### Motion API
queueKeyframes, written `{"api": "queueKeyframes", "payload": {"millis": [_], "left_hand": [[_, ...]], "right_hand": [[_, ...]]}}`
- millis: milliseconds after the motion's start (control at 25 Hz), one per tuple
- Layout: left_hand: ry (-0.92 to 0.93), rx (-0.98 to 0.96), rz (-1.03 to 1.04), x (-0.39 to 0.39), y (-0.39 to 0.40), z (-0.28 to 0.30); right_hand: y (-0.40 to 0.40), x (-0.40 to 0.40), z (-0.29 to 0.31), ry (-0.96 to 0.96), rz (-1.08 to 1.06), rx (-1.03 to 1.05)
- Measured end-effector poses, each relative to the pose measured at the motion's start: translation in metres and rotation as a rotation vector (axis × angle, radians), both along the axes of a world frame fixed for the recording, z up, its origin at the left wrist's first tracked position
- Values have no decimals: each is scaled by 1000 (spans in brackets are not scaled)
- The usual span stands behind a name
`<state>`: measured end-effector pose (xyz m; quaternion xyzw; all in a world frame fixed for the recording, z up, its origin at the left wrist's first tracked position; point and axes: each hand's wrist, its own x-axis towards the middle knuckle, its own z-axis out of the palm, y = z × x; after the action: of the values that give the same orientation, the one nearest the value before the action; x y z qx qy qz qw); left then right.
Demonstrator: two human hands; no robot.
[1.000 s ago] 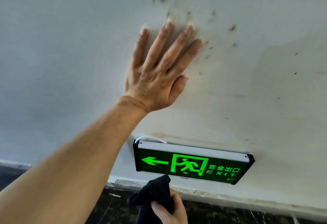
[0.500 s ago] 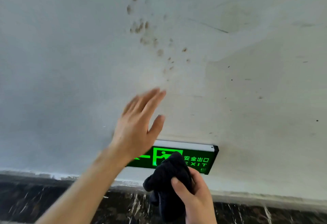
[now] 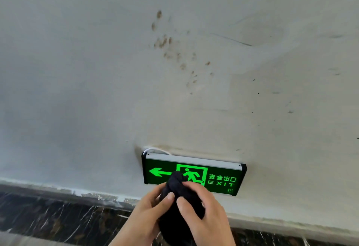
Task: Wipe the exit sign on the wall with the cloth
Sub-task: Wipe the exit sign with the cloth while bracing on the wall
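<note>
A stained off-white plaster wall [image 3: 97,71] carries the glowing green rectangular exit sign [image 3: 217,176] at five o'clock. Below it, left hand [image 3: 147,212] and right hand [image 3: 206,212] curl fingers around a bunched black cloth [image 3: 179,191], its top overlapping the sign's lower edge.

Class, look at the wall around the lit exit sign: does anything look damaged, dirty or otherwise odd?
Yes. Brown smudges dot the wall above the exit sign, like dirty fingermarks. A white wire loops out exposed behind the sign's top left corner. Paint along the wall's bottom edge looks chipped and ragged.
</note>
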<state>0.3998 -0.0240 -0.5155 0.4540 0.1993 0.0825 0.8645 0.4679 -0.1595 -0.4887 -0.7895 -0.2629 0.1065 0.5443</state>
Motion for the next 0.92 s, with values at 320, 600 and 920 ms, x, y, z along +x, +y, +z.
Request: {"api": "queueKeyframes", "payload": {"millis": [320,600,920], "left_hand": [[243,-78,472,-18,42,-44],[216,-226,583,-27,77,-51],[191,1,812,-12,101,-55]], "right_hand": [[32,93,95,-1043,-199,-196],[55,162,123,-1380,-268,-460],[70,198,103,-1542,-373,-396]]}}
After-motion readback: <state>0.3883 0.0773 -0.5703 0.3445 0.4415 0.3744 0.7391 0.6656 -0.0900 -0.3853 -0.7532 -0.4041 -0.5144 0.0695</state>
